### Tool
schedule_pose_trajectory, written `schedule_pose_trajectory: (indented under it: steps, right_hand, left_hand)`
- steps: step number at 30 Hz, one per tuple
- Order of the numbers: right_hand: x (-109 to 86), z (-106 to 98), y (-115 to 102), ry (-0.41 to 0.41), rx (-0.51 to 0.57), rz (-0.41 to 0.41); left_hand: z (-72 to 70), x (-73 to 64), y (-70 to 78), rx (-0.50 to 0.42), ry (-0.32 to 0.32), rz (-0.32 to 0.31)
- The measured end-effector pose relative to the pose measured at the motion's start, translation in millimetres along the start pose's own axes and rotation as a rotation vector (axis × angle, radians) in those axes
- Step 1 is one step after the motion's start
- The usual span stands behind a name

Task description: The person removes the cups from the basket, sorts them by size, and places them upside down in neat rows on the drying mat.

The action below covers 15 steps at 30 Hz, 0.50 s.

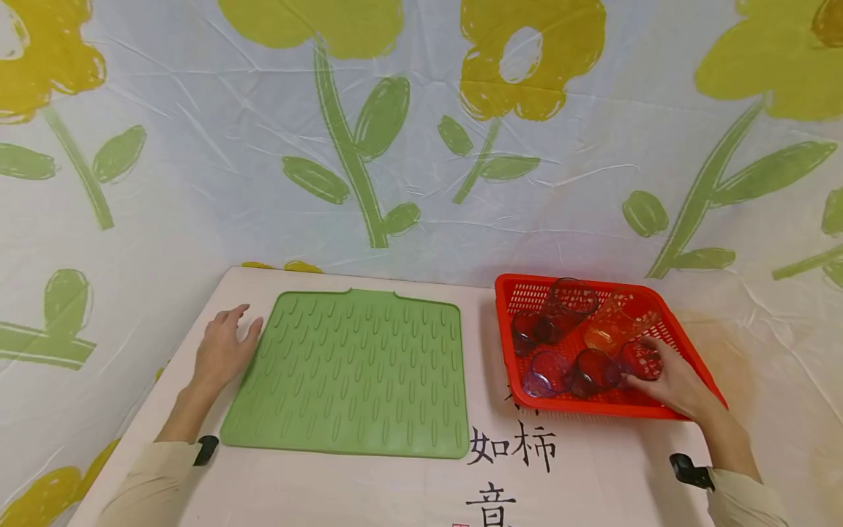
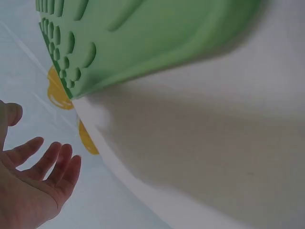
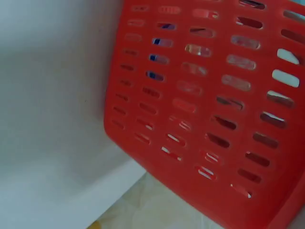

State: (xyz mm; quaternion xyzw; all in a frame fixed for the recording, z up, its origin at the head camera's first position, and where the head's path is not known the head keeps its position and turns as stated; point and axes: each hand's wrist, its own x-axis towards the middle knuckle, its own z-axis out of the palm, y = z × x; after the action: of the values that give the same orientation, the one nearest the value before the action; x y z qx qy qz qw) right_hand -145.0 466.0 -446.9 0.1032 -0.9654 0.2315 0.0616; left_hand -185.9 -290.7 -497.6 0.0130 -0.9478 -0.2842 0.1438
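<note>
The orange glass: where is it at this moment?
In the head view, the orange glass is on the right side, inside the red basket, directly right of a dark glass and near the right hand.

- Head: high, facing forward and down; spans green drying mat and red slotted plastic basket.
- Left wrist: low, close, tilted; mat shared with head.
- Right wrist: close outside basket wall; basket shared with head.
</note>
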Motion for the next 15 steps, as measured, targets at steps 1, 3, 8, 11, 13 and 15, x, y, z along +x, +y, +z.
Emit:
schedule_pose_trajectory:
  steps: [1,3,8,11,13,15]
  right_hand:
    - [0.7,0.4,0.5,-0.006,0.003,-0.001]
    - [2.0,1.5,1.3,-0.02,0.004,0.003]
    - [4.5,3.2,3.4,-0.054,-0.002,0.04]
    - [4.5,3.1,3.0,-0.033,-0.021,0.05]
    - [3.6,2.3,2.4,-0.007,-0.019,0.055]
    - [2.2,1.4,0.9,0.027,-0.006,0.059]
  left_hand:
    - [1.0,-0.5,0.4,-0.005,0.002,0.002]
    - [3.2,-1.8,1.1,-0.017,0.009,0.008]
    - [8.8,-5.2,2.3,-0.061,0.021,0.029]
    - [11.4,-7.1,4.8,-0.094,0.02,0.028]
    - [12.7,-7.8,7.1,-0.114,0.017,0.024]
    - [13.3,-8.5,10.5,-0.13,0.017,0.017]
